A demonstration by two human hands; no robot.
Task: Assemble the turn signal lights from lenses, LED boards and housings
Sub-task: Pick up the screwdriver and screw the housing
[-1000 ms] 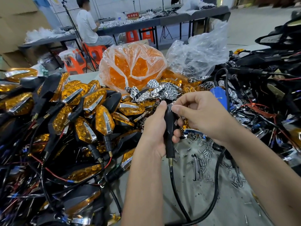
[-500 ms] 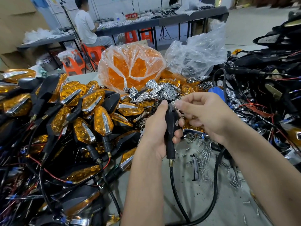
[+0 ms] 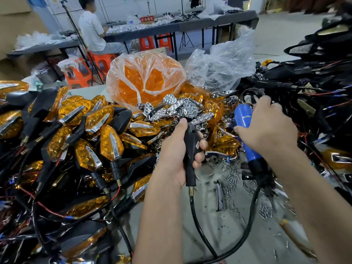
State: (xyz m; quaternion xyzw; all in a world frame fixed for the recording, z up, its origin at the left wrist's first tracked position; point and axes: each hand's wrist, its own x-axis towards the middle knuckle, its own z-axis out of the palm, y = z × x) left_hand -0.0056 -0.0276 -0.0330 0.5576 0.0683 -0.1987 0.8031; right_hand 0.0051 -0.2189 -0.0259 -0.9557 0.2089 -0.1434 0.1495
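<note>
Left hand [image 3: 176, 149] gripping black housing [image 3: 191, 147] upright (cable hanging below), right hand [image 3: 266, 128] beside housing closing around blue screwdriver [image 3: 244, 122], loose screws [image 3: 231, 176] beneath on tabletop [image 3: 219, 241].

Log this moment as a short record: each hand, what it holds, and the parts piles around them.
left hand: grips black housing upright by its stem
right hand: closing on blue electric screwdriver
finished lights: heaped on the left
amber lenses bag: behind, centre
chrome reflectors: piled in front of bag
loose screws: scattered on table
</note>
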